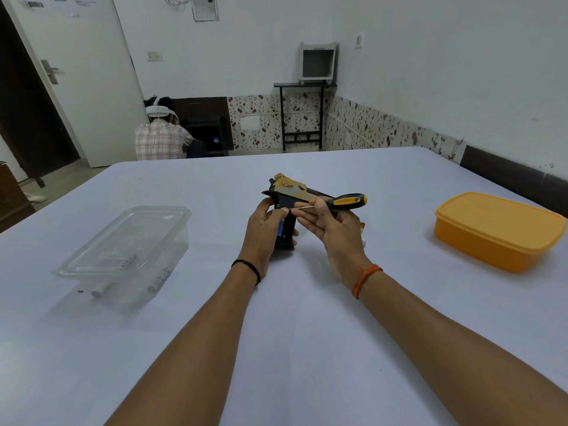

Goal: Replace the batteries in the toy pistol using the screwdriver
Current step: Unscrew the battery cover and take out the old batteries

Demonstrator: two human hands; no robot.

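A black and gold toy pistol (293, 192) is held above the table's middle, grip pointing down. My left hand (265, 232) grips the pistol's grip, where a blue battery (280, 228) shows between the fingers. My right hand (333, 227) holds a screwdriver (345, 202) with a black and yellow handle. Its thin shaft points left and its tip lies against the grip near my left fingertips. Part of the grip is hidden behind both hands.
A clear plastic box (129, 250) with its lid on stands at the left, with batteries (100, 291) lying beside and under it. A closed orange box (499, 230) stands at the right. The table (307, 318) has a pale cloth. A person sits on the floor far behind.
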